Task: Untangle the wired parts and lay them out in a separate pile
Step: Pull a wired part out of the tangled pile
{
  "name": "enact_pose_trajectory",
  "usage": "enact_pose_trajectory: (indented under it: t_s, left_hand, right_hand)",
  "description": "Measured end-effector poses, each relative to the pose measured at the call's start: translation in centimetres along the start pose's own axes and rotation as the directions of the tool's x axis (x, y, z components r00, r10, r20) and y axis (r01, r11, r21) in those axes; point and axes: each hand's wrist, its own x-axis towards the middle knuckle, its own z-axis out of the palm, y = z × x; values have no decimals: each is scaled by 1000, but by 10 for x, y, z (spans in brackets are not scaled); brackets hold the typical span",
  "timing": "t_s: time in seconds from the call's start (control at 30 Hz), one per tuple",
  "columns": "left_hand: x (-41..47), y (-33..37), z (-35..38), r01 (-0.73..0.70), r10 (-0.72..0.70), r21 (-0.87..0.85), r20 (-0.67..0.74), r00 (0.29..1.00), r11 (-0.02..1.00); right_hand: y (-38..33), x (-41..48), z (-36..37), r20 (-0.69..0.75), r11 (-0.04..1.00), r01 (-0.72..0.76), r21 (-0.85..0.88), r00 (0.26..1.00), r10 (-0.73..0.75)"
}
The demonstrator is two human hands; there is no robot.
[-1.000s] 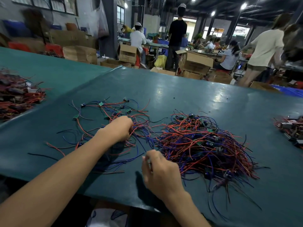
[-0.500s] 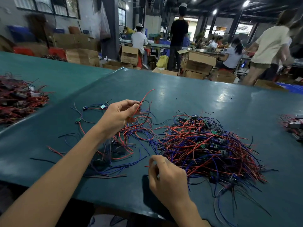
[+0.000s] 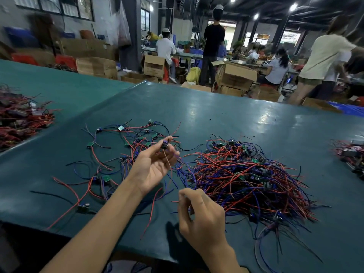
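Since turning palm-up, the left hand (image 3: 155, 166) pinches a wired part (image 3: 164, 145).

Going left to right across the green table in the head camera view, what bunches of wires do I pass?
red wire heap at the left edge → loosely spread wired parts → big red-and-blue tangled pile → small wire heap at the right edge
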Motion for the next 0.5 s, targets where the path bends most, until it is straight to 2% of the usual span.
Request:
enact_pose_trajectory:
  t_s: [0.13, 0.27, 0.4, 0.5]
  left_hand:
    - [-2, -14, -9, 89, -90, -68, -11, 996, 994]
    - [-4, -18, -11, 167, -164, -109, 38, 986, 980]
    - [-9, -18, -11, 193, -189, -69, 53, 981, 979]
    - [-10, -23, -10, 151, -155, 80, 49, 987, 985]
  right_hand:
    - [2, -1, -2, -60, 995, -41, 94, 997, 47]
    - [3, -3, -6, -61, 955, -191, 225, 976, 209]
    - [4, -3, -2, -83, 955, -231, 184, 965, 250]
    - [4, -2, 0, -90, 966, -206, 154, 971, 221]
